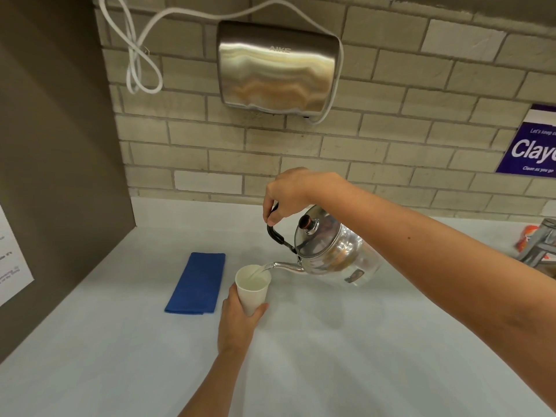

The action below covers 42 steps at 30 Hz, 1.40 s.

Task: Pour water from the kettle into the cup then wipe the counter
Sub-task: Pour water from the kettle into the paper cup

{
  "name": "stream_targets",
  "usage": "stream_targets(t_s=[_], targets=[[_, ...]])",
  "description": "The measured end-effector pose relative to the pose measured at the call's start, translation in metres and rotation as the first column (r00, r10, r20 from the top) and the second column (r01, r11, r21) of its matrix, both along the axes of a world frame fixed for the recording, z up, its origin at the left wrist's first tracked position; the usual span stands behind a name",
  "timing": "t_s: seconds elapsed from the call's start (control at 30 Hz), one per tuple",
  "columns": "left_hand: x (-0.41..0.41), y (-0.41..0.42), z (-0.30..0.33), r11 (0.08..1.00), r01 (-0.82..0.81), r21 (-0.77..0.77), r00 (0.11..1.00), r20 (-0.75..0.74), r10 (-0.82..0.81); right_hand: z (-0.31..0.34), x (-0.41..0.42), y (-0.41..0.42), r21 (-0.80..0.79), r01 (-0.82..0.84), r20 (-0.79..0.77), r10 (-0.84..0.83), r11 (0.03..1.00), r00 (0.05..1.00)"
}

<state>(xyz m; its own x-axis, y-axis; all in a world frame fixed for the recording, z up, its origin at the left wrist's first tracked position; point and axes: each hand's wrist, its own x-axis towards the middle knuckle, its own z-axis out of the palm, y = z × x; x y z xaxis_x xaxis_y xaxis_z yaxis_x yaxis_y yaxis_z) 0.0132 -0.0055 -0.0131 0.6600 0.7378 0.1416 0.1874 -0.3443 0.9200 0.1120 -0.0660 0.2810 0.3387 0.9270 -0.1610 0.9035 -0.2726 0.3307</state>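
Observation:
A shiny steel kettle (334,248) is tilted to the left above the white counter (346,356), with my right hand (288,194) gripping its black handle from above. A thin stream of water runs from its spout into a white paper cup (252,288). My left hand (237,320) holds that cup from below and behind, just above the counter. A folded blue cloth (197,282) lies flat on the counter, left of the cup.
A steel hand dryer (276,67) with a looped white cord hangs on the brick-tile wall. A brown side panel (60,176) closes the left. At the right edge stand a metal tap (538,242) and a purple sign (532,149).

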Motion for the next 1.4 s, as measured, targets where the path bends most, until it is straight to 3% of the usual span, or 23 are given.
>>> stream_targets(t_s=[0.63, 1.03, 1.4], targets=[[-0.002, -0.001, 0.003, 1.000, 0.000, -0.009, 1.000, -0.003, 0.000, 0.002, -0.005, -0.001, -0.008, 0.020, -0.003, -0.020, 1.000, 1.000], [-0.006, -0.004, 0.007, 0.998, 0.026, -0.065, 0.998, 0.058, -0.022, -0.020, 0.047, -0.048, 0.251, 0.153, -0.419, -0.035, 0.956, 0.907], [-0.003, -0.002, 0.003, 0.998, -0.019, -0.054, 1.000, 0.004, 0.020, -0.070, 0.117, -0.003, 0.603, 0.340, -0.591, 0.117, 0.722, 0.798]])
